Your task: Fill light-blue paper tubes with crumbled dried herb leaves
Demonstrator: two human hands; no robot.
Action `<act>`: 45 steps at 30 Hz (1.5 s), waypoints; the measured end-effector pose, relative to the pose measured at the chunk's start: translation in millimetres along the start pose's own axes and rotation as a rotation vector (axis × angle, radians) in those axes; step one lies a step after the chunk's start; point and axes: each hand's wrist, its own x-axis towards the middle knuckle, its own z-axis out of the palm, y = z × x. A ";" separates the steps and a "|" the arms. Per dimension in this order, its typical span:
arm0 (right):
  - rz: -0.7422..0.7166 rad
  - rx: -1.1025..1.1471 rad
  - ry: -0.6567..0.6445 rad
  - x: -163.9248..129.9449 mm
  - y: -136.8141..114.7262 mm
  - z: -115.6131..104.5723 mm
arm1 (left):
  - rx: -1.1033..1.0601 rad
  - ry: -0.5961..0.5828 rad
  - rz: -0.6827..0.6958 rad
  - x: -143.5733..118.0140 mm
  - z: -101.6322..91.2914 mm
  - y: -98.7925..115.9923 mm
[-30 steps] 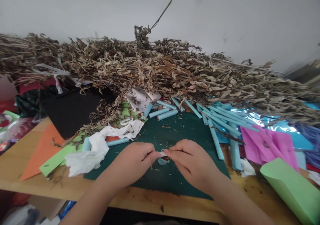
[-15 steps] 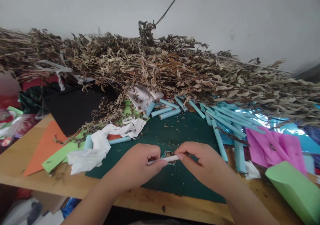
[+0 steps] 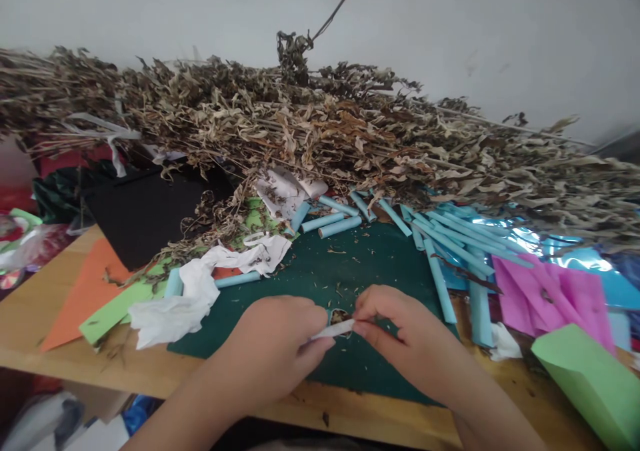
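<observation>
Pale paper strip (image 3: 334, 331), stretched between both hands over the dark green cutting mat (image 3: 360, 271). The left hand (image 3: 280, 351) has its fingertips pinched shut on one end, the right hand (image 3: 400, 334) pinches the other end, thumb and forefinger closed tight on it. Just behind the strip there's a little light blue paper cup or ring (image 3: 340, 316) with brown crumbled bits in it, though it's mostly hidden by the fingers, so hard to say exactly how it's shaped.

Progress-wise, I'd guess this is somewhere in the middle. A whole bunch of finished blue paper tubes (image 3: 440, 251) already lie along the back and right edge of the mat, so plenty are rolled. But that huge heap of dried leaves (image 3: 320, 131) against the wall looks barely dented. Also around: crumpled white tissue (image 3: 200, 284) to the left, pink paper (image 3: 545, 297) and a green folded sheet (image 3: 590, 384) on the right.
</observation>
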 end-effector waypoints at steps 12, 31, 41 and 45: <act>-0.127 0.119 0.101 1.3 5.4 5.9 | -0.111 0.024 -0.169 -4.5 18.8 0.8; -0.738 -0.003 0.374 0.3 32.6 23.0 | -0.094 0.103 0.012 -10.9 27.0 -5.2; -0.456 -0.013 0.225 7.7 24.7 14.1 | -0.113 -0.007 -0.069 1.2 8.9 -10.8; -0.283 -0.059 0.094 13.3 17.3 6.6 | -0.179 -0.052 -0.104 5.7 3.2 -16.1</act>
